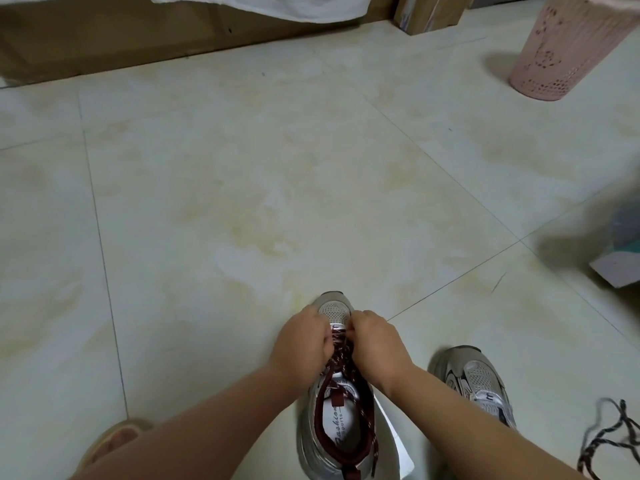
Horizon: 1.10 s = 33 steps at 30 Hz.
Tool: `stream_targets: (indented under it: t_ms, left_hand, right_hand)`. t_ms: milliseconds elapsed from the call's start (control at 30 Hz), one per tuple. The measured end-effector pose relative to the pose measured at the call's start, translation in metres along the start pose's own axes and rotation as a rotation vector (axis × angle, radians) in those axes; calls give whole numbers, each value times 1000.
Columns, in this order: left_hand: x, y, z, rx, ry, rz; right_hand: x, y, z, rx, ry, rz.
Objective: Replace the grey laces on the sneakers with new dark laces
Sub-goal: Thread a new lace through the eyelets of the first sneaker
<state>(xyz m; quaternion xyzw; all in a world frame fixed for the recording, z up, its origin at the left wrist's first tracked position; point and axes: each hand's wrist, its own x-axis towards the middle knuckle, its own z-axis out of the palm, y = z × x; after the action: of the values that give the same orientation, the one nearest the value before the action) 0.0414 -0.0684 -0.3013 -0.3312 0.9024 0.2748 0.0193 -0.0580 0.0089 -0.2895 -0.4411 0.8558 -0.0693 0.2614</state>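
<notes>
**Both hands at the toe-end eyelets**

Pale marbled floor tiles (242, 188) fill the view, a brown wooden base running along the top edge; low on the left, a sandalled foot (116, 439) pokes in; moving to centre, the left hand (303, 341) curls its fingers round the dark red speckled lace (341, 362) near the front of the grey sneaker (313, 441), which stands on the floor, toe pointing away; the right hand (375, 342) pinches the same lace from the other side, knuckles nearly meeting; lace ends trail loose over the shoe opening; just right, the second sneaker (481, 379) sits unlaced; far right, a dark speckled lace (609, 434) lies tangled on the tiles; top right, a pink perforated bin (561, 46).
</notes>
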Motion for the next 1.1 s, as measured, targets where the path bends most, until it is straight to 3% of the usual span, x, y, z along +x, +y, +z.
stream_targets:
  t_ms: [300, 400, 500, 633, 800, 900, 967, 1033, 1100]
  left_hand:
    - [-6, -1, 0, -333, 66, -153]
    - [-13, -3, -5, -434, -7, -126]
    - [-19, -5, -3, -350, -53, -31]
    - [-21, -7, -1, -236, -23, 16]
    - [-26, -17, 0, -391, -5, -136]
    - [-33, -17, 3, -434, 53, -173]
    - [-39, -17, 0, -326, 155, -66]
    - [-44, -18, 0, -155, 264, 192]
    - [-49, -16, -1, 44, 272, 377]
  right_hand:
    - [-6, 7, -11, 338, 0, 91]
    - [-14, 13, -18, 537, -114, 136]
    - [-23, 12, -18, 445, -193, 76]
    - [-25, 7, -13, 245, -119, 6]
    - [-25, 22, -8, 606, -77, 178]
    - [-34, 22, -9, 530, -46, 153]
    - [-45, 15, -17, 356, 24, 116]
    - [-57, 7, -25, 206, 58, 88]
    - [-66, 1, -22, 38, 4, 43]
